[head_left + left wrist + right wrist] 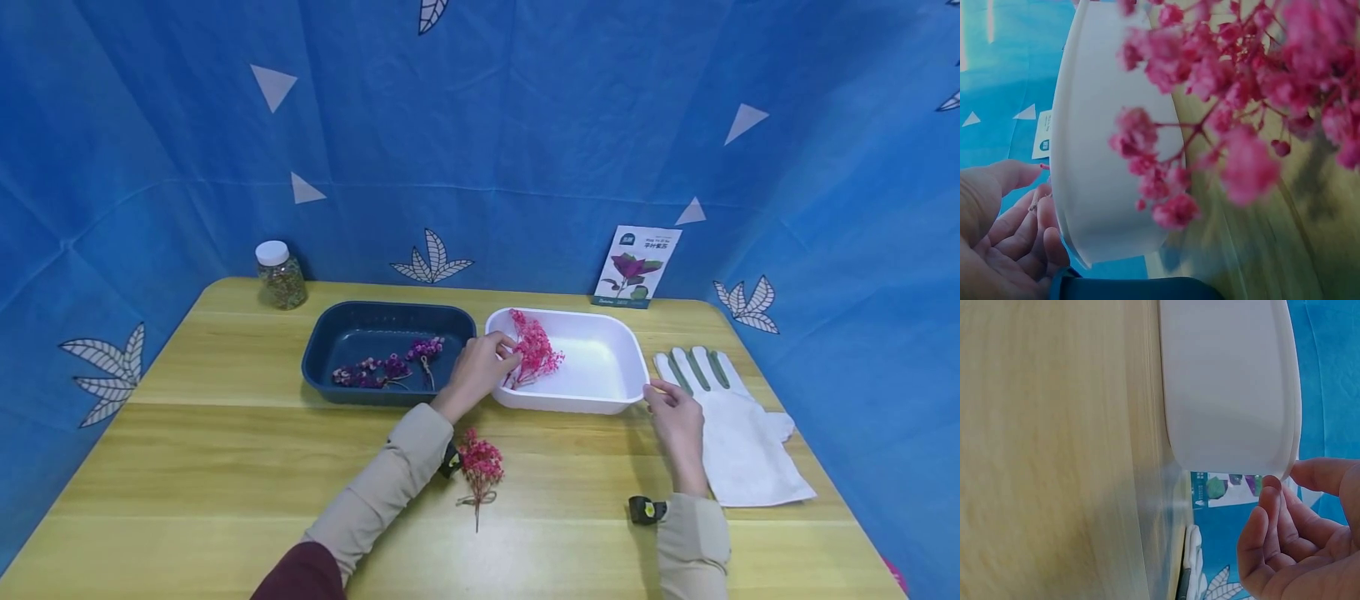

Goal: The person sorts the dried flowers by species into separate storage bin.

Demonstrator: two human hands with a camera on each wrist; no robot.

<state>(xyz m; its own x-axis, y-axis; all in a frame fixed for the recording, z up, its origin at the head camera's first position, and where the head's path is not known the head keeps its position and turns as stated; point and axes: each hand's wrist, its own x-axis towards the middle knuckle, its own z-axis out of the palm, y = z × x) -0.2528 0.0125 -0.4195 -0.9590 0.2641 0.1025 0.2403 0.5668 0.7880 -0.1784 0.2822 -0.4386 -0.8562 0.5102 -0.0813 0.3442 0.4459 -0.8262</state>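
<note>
My left hand [480, 367] is at the left side of the white tray [600, 407], its curled fingers at a bunch of pink dried flowers [534, 350] in the tray. In the left wrist view a strand of twine [1034, 205] shows at these fingers; the stems are mostly hidden. The right hand [678, 412] pinches the tray's front right corner, thumb and fingertips at the rim [1294, 437]. A second tied pink bunch [480, 467] lies on the table in front, beside my left wrist. It looms large and blurred as pink blossoms [1247, 162] in the left wrist view.
Left of the white tray, a dark blue tray [360, 308] holds several purple flower bunches [396, 367]. A white-lidded jar [282, 279] stands at the back left. A plant card [637, 267] leans at the back. White gloves [738, 442] lie on the right.
</note>
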